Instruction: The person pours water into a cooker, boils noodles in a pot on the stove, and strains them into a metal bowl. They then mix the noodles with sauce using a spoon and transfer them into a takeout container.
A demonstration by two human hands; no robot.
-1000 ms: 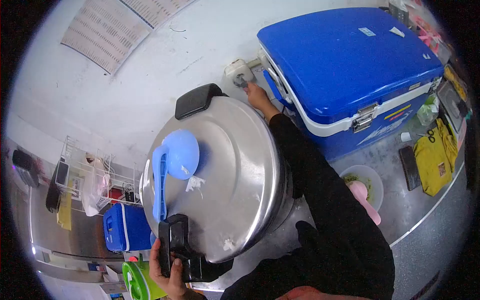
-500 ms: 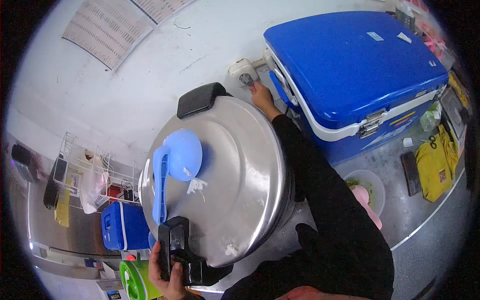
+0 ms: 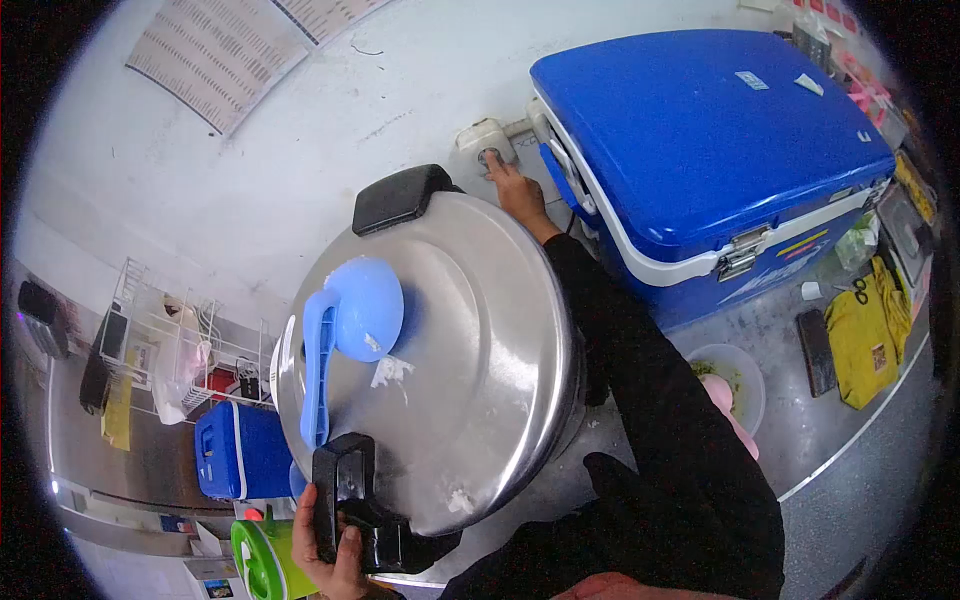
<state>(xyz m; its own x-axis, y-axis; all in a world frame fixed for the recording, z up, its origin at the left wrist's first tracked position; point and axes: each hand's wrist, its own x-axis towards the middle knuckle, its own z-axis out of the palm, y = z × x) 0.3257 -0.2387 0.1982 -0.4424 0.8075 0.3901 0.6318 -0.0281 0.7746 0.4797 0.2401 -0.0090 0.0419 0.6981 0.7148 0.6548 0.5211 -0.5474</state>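
We do well to work at the white wall socket [image 3: 483,132] with light fingertips, square to its round grey face, and to brace firmly with the other hand. A dry finger and a relaxed wrist seem wise here, and we should mind the black sleeve [image 3: 640,350], which passes close by the right edge of the steel pot lid [image 3: 490,330].

Our hands are well apart. The left hand [image 3: 338,568] is clamped on the black near handle [image 3: 345,485], thumb on one side and fingers on the other. The right hand [image 3: 518,195] reaches far, its index finger at the socket's face; we cannot tell whether it pinches anything there.

The socket lies on the wall beyond the lid, just left of the large blue cooler [image 3: 700,130], right at our right fingertips and well away from our left hand. The lid spreads between our two hands, with the black far handle [image 3: 402,200] left of the right hand and a blue plastic ladle [image 3: 366,315] lying on its left part.
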